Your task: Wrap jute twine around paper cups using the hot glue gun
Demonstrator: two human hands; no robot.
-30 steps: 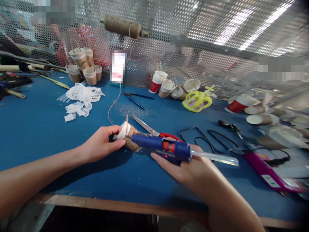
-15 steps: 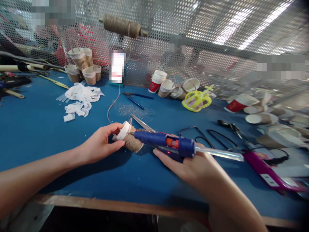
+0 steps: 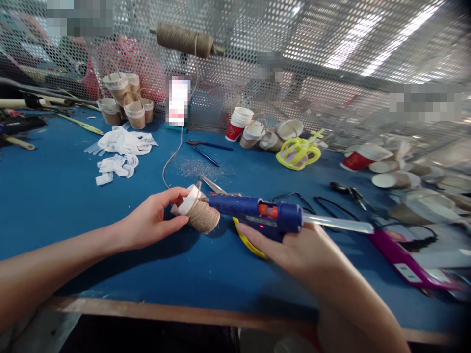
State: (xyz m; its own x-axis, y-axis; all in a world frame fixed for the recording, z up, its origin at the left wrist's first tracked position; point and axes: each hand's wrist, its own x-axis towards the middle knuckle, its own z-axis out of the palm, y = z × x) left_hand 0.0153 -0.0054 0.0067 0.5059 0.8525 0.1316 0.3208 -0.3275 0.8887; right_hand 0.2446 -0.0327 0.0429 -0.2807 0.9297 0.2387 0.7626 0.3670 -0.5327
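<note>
My left hand (image 3: 156,218) grips a small paper cup (image 3: 204,215) by its white rim, the cup tilted on its side and its body wound with brown twine. In my right hand (image 3: 290,245) is a blue hot glue gun (image 3: 253,208), a clear glue stick jutting from its back and a red light lit on its side. The nozzle points left at the wound twine just below the rim; whether it touches cannot be made out. Behind the gun lie scissors (image 3: 213,184) with a yellow handle (image 3: 246,242), partly hidden.
A twine spool (image 3: 184,40) hangs on the perforated screen, its strand running down past a phone (image 3: 178,100). Wrapped cups (image 3: 136,113), white fabric strips (image 3: 123,142), pliers (image 3: 206,147), a yellow woven piece (image 3: 300,152) and a magenta power strip (image 3: 401,260) surround the work.
The glue gun has shifted slightly right and up, its nozzle drawn back a little along the cup. More of the yellow scissor handle shows. My left hand is almost unmoved.
</note>
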